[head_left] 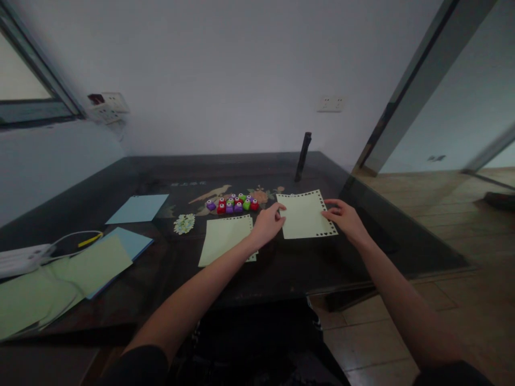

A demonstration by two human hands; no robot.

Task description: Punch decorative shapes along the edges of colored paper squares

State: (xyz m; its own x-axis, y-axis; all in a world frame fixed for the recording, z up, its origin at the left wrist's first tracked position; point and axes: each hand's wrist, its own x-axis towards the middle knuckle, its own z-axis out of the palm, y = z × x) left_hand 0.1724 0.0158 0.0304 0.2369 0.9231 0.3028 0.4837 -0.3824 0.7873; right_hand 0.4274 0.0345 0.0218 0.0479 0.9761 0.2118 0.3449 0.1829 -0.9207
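Observation:
Between my hands is a pale green sheet of paper (pixel 304 215) with small shapes punched along its top, right and part of its bottom edge. My left hand (pixel 267 224) pinches its left edge, and my right hand (pixel 344 219) grips the right edge between thumb and fingers. A second pale green sheet (pixel 225 236), punched along its top and right edges, lies on the table partly behind my left wrist. Just beyond it stand several small craft punches (pixel 233 205) in red, purple and green. Beside them sits a pile of punched paper bits (pixel 184 223).
On the dark table (pixel 169 284), a light blue sheet (pixel 139 208) lies at the left. Nearer are stacked green sheets (pixel 80 268), a white power strip (pixel 24 261) and its cable. A black upright post (pixel 303 156) rises at the back right.

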